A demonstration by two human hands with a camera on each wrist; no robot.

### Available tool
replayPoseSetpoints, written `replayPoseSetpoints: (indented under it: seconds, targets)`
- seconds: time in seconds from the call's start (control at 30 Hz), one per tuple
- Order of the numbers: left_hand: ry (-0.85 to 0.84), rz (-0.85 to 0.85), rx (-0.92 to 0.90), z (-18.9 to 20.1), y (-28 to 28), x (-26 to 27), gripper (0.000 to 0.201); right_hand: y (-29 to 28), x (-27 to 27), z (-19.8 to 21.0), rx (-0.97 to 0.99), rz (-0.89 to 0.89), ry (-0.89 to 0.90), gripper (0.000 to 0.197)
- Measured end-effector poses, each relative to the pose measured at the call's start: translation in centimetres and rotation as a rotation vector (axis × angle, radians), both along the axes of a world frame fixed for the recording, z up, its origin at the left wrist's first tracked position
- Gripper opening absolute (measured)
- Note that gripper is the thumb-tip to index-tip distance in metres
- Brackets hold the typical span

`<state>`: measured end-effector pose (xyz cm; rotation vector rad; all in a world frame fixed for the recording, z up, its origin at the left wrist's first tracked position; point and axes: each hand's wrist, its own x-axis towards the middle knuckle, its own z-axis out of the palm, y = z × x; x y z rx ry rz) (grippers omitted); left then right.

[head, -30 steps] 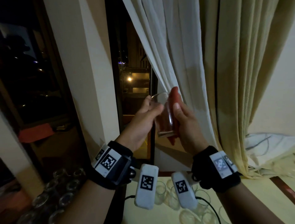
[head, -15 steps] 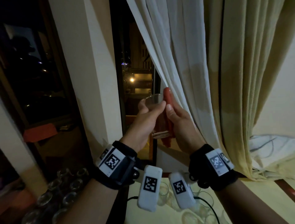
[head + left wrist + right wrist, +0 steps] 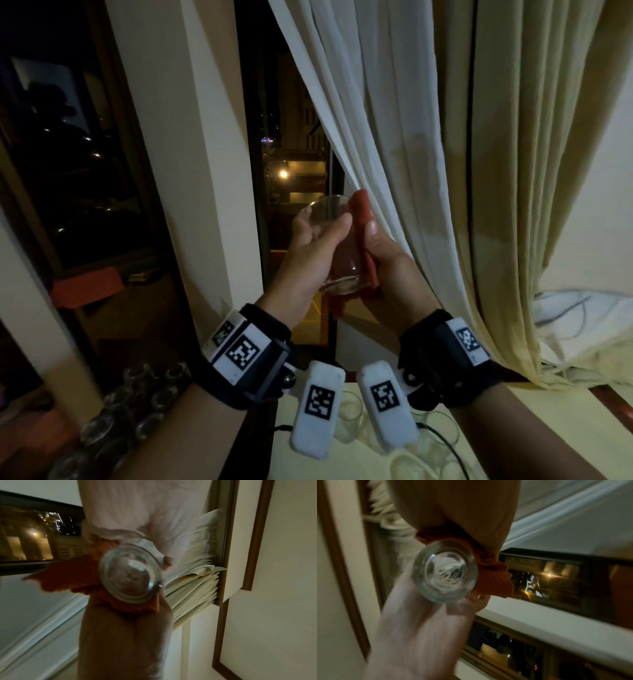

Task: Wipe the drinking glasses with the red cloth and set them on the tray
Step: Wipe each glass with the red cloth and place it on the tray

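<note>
Clear glass, the drinking glass (image 3: 337,251) is held up in the air in front of the window, well above the tabletop (image 3: 534,442), between the two hands. It stands almost upright, its mouth up and tilted a little to the far side, its thick base down. The left hand (image 3: 310,260) grips it from the left, with the thumb and fingers curled round the wall near the rim. The right hand (image 3: 390,270) is clamped on the red cloth (image 3: 363,240) and presses it against the right side of the glass; the cloth goes from above the rim down past the base, where one corner hangs free. In both wrist views the round base of the glass (image 3: 131,574) (image 3: 445,571) faces the camera and the cloth (image 3: 73,578) (image 3: 493,580) lies against its side; these views are blurred.

Below the hands, on the pale yellow tabletop, several more clear glasses (image 3: 435,435) stand close together, partly hidden by the wrist devices. To the near left, lower and in the dark, another group of glasses (image 3: 113,421) shows dimly. Behind the hands hangs a white curtain (image 3: 359,120), with a cream curtain (image 3: 513,171) to the right of it, and the dark window (image 3: 284,164) shows a lit building outside.
</note>
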<state>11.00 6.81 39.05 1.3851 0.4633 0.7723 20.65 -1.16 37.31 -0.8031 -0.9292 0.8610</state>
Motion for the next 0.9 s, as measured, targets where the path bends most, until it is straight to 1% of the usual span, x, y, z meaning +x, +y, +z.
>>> replayPoseSetpoints:
  seconds: [0.07, 0.1, 0.13, 0.2, 0.23, 0.3, 0.33, 0.4, 0.43, 0.5, 0.53, 0.57, 0.63, 0.67, 0.7, 0.73, 0.77, 0.8, 0.87, 0.9]
  targets:
    - [-0.022, -0.067, -0.026, 0.0, 0.3, -0.2, 0.091, -0.5, 0.2, 0.3, 0.001, 0.061, 0.151, 0.048]
    - [-0.021, -0.107, -0.025, 0.0, 0.5, -0.3, 0.093, -0.7, 0.3, 0.2, 0.011, 0.077, 0.182, 0.048]
    - [-0.018, -0.127, -0.019, 0.1, 0.6, -0.4, 0.09, -0.8, 0.3, 0.3, 0.022, 0.061, 0.156, 0.046]
    - [-0.039, -0.086, -0.025, 0.5, 0.4, -0.4, 0.075, -0.8, -0.1, 0.5, 0.021, -0.055, -0.008, 0.041]
    - [-0.051, -0.056, -0.026, 0.7, 0.2, -0.3, 0.071, -0.6, -0.1, 0.5, 0.005, -0.122, -0.077, 0.04]
    - [-0.036, -0.013, 0.017, 0.8, -0.3, -0.1, 0.075, -0.4, 0.1, 0.5, -0.007, -0.195, -0.15, 0.046]
    - [-0.03, 0.0, 0.036, 0.8, -0.5, -0.1, 0.079, -0.4, 0.1, 0.6, -0.003, -0.17, -0.151, 0.048]
    - [-0.038, -0.008, 0.034, 0.7, -0.4, -0.2, 0.085, -0.6, 0.0, 0.9, 0.015, -0.056, -0.075, 0.05]
    - [-0.05, -0.05, 0.02, 0.8, -0.2, -0.3, 0.083, -0.8, 0.1, 1.0, 0.022, -0.002, -0.021, 0.052]
    - [-0.063, -0.142, 0.011, 0.7, 0.0, -0.6, 0.074, -1.1, 0.4, 1.1, 0.023, 0.045, 0.088, 0.055]
    - [-0.064, -0.157, 0.004, 0.7, 0.1, -0.7, 0.071, -1.2, 0.4, 1.1, 0.031, 0.044, 0.087, 0.054]
    - [-0.069, -0.135, -0.007, 0.7, 0.1, -0.7, 0.068, -1.2, 0.4, 1.1, 0.037, 0.014, 0.05, 0.051]
    - [-0.081, -0.1, -0.026, 0.6, 0.0, -0.6, 0.067, -1.1, 0.3, 1.0, 0.023, -0.101, -0.085, 0.046]
    - [-0.071, -0.097, -0.027, 0.6, -0.2, -0.5, 0.073, -1.0, 0.2, 1.0, 0.005, -0.146, -0.125, 0.046]
    - [-0.05, -0.088, -0.02, 0.5, -0.4, -0.4, 0.082, -0.9, 0.4, 0.9, -0.007, -0.172, -0.157, 0.048]
    - [-0.033, -0.067, -0.004, 0.4, -0.6, -0.3, 0.091, -0.8, 0.3, 0.9, -0.009, -0.158, -0.169, 0.048]
    - [-0.03, -0.053, 0.01, 0.3, -0.6, -0.3, 0.095, -0.8, 0.2, 0.9, 0.001, -0.108, -0.151, 0.048]
    - [-0.039, -0.064, 0.016, 0.2, -0.4, -0.3, 0.095, -0.9, 0.2, 0.9, 0.017, -0.054, -0.115, 0.048]
    - [-0.047, -0.138, 0.006, 0.2, -0.1, -0.4, 0.086, -1.0, 0.3, 1.0, 0.027, 0.028, -0.004, 0.051]
    - [-0.041, -0.163, 0.009, 0.2, 0.0, -0.6, 0.081, -1.0, 0.4, 1.1, 0.019, 0.032, 0.041, 0.053]
